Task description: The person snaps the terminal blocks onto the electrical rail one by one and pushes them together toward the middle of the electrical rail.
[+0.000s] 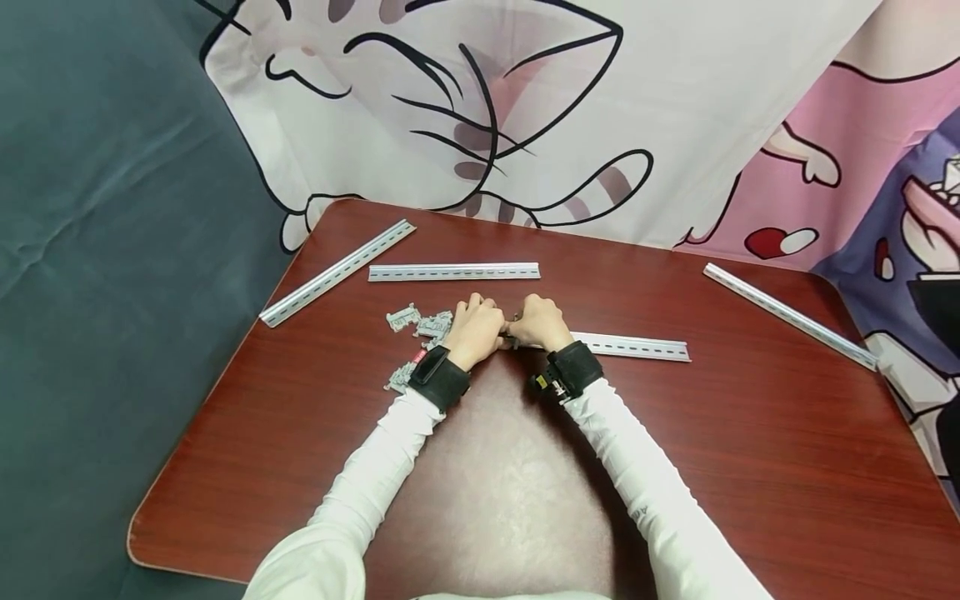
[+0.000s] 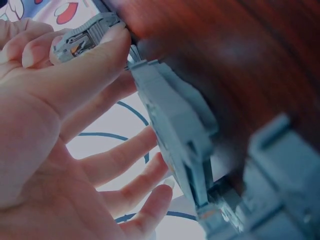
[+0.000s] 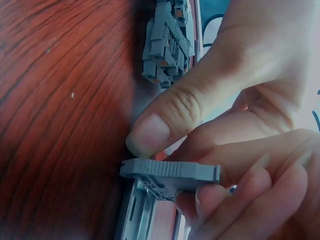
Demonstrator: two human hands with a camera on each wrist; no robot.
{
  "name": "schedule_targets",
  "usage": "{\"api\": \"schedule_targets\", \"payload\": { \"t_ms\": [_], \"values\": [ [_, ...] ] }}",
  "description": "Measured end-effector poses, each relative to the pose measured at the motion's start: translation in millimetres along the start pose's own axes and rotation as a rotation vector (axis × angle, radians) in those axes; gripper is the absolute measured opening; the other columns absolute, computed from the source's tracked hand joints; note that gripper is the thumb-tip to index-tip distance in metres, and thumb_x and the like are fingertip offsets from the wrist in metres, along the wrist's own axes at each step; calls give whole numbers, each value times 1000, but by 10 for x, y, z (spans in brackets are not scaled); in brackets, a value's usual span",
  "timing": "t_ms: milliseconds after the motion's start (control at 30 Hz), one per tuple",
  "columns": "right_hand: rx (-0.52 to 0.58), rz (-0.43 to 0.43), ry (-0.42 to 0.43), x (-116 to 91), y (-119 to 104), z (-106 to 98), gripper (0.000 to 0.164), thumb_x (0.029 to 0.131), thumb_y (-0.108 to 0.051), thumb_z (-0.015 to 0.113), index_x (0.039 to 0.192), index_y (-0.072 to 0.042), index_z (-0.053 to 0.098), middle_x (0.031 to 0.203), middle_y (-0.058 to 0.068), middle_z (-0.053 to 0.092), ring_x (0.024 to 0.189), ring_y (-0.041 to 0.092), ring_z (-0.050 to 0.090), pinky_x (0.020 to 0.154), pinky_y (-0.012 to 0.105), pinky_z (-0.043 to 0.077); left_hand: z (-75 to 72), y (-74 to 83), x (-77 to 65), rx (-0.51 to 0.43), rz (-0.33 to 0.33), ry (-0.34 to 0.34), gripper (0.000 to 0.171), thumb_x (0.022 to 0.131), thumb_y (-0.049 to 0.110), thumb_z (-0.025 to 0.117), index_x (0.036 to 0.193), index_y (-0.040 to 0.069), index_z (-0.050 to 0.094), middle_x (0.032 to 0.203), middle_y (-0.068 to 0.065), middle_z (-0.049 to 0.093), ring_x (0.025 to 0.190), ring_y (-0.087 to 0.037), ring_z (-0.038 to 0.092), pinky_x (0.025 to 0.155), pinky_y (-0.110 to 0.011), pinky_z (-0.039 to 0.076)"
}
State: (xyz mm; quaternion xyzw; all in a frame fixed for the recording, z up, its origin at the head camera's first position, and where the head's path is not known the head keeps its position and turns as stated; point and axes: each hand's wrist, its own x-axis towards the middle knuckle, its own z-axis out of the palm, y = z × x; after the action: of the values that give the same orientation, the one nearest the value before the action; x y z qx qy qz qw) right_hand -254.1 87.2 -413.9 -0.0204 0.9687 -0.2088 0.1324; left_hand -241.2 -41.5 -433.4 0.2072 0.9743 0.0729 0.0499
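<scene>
My right hand (image 1: pixel 542 323) pinches a grey terminal block (image 3: pixel 180 171) over a slotted metal DIN rail (image 1: pixel 637 346), near the rail's left end. Its fingers (image 3: pixel 222 200) curl against the block in the right wrist view. My left hand (image 1: pixel 472 333) is at that same end, with thumb and index finger around the rail. The left thumb (image 3: pixel 152 134) also touches the block, while the other left fingers (image 2: pixel 130 192) spread loosely. How the block's underside meets the rail is hidden. Several loose grey terminal blocks (image 1: pixel 433 325) lie beside my left hand, large in the left wrist view.
Two more rails lie at the back left, one slanted (image 1: pixel 337 273) and one level (image 1: pixel 453 272). Another slanted rail (image 1: pixel 791 315) lies at the far right. The brown table (image 1: pixel 315 433) meets a cartoon-printed cloth (image 1: pixel 675 125) behind.
</scene>
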Motion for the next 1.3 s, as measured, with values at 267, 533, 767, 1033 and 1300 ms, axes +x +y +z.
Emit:
{"api": "schedule_targets", "payload": {
  "t_ms": [267, 533, 767, 1033, 1300],
  "values": [
    [7, -12, 97, -52, -13, 87, 26, 81, -26, 69, 65, -6, 61, 78, 14, 66, 85, 35, 66, 80, 47, 53, -217, -192, -138, -62, -4, -74, 44, 77, 39, 79, 114, 15, 72, 121, -8, 63, 113, -31, 47, 92, -44, 40],
    [102, -31, 131, -234, 204, -16, 52, 89, -43, 64, 48, -13, 53, 48, 0, 52, 61, 25, 60, 62, 38, 48, -368, -286, -214, -77, -40, -213, 78, 66, 39, 88, 130, 5, 60, 125, -16, 61, 115, -35, 51, 93, -46, 46],
    [164, -107, 70, -329, 214, -175, 44, 92, -40, 59, 64, -7, 61, 52, -2, 52, 57, 19, 56, 54, 28, 40, -242, -283, -285, -2, -78, -121, 64, 67, 37, 87, 117, 4, 63, 116, -15, 62, 112, -33, 51, 89, -45, 47],
    [291, -153, -8, -419, 205, -310, 41, 93, -39, 60, 77, -3, 66, 59, 2, 60, 58, 18, 62, 56, 26, 44, -333, -299, -301, -51, -14, -51, 50, 76, 32, 79, 115, 6, 63, 112, -11, 65, 106, -30, 54, 90, -44, 45],
    [409, -181, 37, -427, 102, -280, 24, 89, -30, 67, 84, -7, 72, 69, 12, 66, 62, 18, 56, 55, 25, 40, -333, -188, -233, -200, 236, 157, 52, 80, 34, 73, 124, 9, 58, 117, -7, 60, 109, -24, 53, 91, -42, 45]
  ]
}}
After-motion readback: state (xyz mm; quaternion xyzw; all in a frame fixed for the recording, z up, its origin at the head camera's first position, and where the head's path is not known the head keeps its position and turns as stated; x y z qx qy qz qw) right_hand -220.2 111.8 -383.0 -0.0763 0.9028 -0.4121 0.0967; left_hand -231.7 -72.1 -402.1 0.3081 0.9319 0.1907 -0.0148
